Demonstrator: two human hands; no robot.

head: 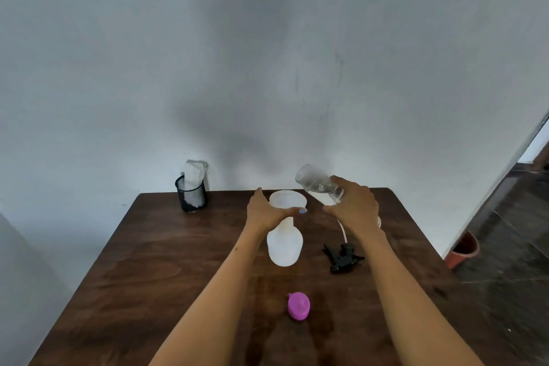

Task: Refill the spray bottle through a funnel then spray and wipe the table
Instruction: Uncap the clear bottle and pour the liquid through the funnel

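dark wood bench (166,246) by pale wall: l hand (267,211) grip clasps funnel (286,200) atop white spray bottle (284,246), r hand (353,206) grip holds tilted clear bottle (319,187), prob. pouring; black sprayer head (343,257) just beside.

Funnel (287,201) in bottle (284,246) – cap (299,305) before

Dark wood table (166,249) w/ visible grain; translucent white plastic funnel (287,200) & spray bottle (284,246); clear plastic bottle (319,186) – glossy; black mesh cup (191,197), far left.
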